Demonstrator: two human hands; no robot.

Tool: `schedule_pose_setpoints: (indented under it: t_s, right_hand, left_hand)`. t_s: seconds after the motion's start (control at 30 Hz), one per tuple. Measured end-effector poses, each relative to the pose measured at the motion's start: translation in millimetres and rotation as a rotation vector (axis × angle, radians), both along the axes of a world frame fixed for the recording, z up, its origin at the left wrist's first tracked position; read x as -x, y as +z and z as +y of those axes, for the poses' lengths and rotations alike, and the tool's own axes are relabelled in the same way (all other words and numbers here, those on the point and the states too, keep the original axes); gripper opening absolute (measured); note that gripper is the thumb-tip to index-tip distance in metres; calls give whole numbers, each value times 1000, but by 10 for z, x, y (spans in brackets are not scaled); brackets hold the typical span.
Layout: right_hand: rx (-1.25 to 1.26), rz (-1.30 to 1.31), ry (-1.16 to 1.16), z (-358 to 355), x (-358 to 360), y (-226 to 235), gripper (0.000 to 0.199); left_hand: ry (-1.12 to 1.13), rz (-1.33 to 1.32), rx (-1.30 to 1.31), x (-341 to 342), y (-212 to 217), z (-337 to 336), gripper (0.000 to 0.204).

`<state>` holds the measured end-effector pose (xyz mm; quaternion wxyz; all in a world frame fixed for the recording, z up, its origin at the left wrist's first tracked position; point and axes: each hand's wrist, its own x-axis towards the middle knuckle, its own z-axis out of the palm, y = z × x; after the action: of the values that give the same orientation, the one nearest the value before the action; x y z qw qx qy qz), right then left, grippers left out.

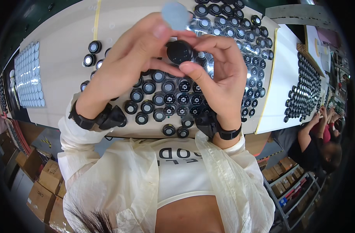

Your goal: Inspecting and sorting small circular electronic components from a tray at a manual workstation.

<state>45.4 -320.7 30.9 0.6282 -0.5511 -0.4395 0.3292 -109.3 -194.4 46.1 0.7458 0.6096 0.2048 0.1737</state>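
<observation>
Gripping a black puck (180, 52) and pale disc (175, 15), the hands (226, 72) hover; cardboard boxes (41, 200) hide their contents.

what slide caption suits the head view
Left hand holding a round pale-blue disc, right hand a round black piece, above a beige table bearing round black-rimmed parts.

Black rounds (149, 87) on a beige tabletop (65, 46)
Top centre: black piece (179, 52), pale-blue disc (175, 15); mid-frame: white-emblemed black caps (182, 99); upper left: yellow stripe (97, 19); lower centre: cream jacket (134, 186), white shirt (181, 180), dark lettering (173, 152).
</observation>
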Motion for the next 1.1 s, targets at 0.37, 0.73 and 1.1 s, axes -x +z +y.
schedule_pose_setpoints:
  t_s: [0.37,0.73,1.1]
  right_hand:
    - [15,227,-91,-10,30,145,26]
    - [174,508,-56,-24,-32,155,17]
    - [88,456,-72,-53,-92,90,25]
  left_hand:
    - [360,-29,-1055,-89,38,-14,11]
    - [221,-58,-1638,3,61,-89,38]
    - [54,-41,-36,11,66,-124,49]
